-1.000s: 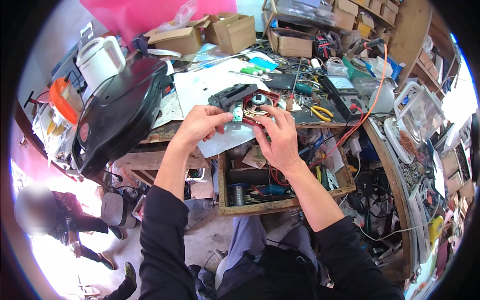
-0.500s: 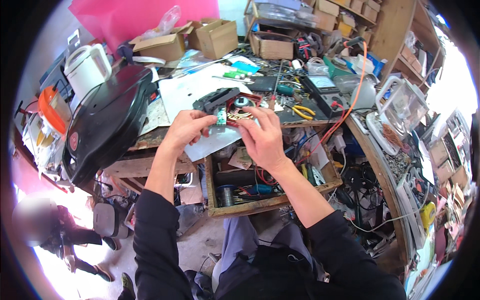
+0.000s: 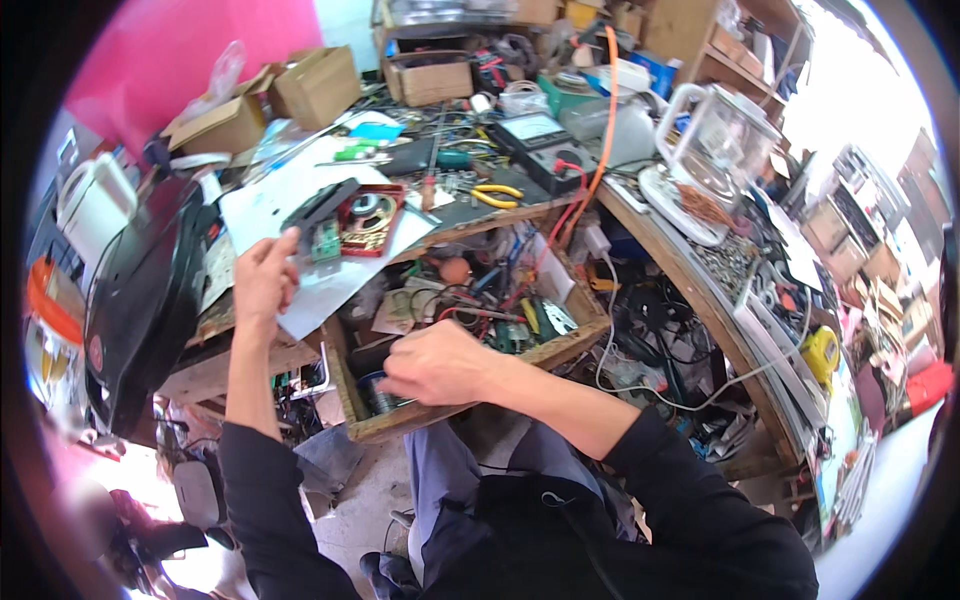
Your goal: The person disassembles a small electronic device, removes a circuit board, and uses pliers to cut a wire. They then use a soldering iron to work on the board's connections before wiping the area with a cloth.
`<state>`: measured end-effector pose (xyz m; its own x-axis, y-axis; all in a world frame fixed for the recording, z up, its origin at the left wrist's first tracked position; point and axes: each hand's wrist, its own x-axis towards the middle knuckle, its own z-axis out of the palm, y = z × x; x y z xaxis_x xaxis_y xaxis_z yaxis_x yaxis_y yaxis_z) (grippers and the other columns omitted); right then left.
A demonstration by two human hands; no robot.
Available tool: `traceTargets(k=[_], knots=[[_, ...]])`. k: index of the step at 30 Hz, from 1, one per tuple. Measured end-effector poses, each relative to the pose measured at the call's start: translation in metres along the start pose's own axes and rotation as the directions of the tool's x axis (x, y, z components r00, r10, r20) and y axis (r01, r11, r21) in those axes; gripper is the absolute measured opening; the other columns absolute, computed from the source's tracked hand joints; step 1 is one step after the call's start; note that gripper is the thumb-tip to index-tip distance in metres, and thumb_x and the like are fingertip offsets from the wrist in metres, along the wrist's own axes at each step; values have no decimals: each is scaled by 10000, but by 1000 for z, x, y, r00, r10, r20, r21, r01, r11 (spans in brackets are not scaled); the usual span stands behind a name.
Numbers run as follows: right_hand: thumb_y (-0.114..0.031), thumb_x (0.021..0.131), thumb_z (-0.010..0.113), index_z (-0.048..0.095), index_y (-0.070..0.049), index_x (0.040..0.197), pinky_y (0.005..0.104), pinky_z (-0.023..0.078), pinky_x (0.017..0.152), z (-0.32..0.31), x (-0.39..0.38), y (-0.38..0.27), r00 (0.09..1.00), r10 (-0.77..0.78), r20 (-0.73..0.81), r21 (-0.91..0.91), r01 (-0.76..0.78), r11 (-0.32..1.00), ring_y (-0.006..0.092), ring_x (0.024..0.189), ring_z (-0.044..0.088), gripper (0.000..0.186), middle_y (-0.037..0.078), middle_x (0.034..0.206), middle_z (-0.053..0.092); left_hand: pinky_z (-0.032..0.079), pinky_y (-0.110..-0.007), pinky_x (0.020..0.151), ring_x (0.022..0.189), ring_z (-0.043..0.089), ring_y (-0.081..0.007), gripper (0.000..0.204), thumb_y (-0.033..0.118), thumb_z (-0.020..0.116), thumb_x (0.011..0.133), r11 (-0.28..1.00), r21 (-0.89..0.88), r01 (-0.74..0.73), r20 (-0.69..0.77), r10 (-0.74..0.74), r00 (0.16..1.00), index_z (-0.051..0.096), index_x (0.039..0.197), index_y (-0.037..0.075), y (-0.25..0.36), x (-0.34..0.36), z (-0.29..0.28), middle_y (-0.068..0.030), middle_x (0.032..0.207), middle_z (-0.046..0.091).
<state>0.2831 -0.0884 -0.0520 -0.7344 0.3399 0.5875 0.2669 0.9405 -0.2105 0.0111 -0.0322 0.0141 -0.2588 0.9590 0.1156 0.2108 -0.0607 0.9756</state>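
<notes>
Now left fingers (image 3: 285, 262) pinch green circuit board (image 3: 326, 240) — right hand (image 3: 435, 362) clenched in open drawer (image 3: 560, 345), contents unclear.

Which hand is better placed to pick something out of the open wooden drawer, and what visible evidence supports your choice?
The right hand, probably. It is already down inside the open wooden drawer, among its wires and parts, while the left hand is up on the bench holding a small green circuit board over the white sheet.

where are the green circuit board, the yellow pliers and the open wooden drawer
green circuit board (image 3: 326, 240), head view, middle of its green face
yellow pliers (image 3: 497, 194), head view, on the handles
open wooden drawer (image 3: 440, 412), head view, front wall
</notes>
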Motion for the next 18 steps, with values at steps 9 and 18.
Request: traceTargets(k=[9,18], knots=[[-392,883,785,610,-59,940,474,552,717,44,27,-13,934,-227,277,218,169,961,335,906,694,380,117,888,642,336,-277,396,410,460,-106,308,244,570,1074,987,64,-146,-323,158,933,637,821,81,-167,-125,-15,-8,587,570],[-271,816,798,600,-42,1034,517,533,721,49,41,2,857,-112,503,539,-210,816,412,847,700,373,178,866,697,633,-435,618,685,770,-267,364,368,700,990,17,386,922,13,-1000,13,738,1039,9,-489,-367,-69,-185,889,786]])
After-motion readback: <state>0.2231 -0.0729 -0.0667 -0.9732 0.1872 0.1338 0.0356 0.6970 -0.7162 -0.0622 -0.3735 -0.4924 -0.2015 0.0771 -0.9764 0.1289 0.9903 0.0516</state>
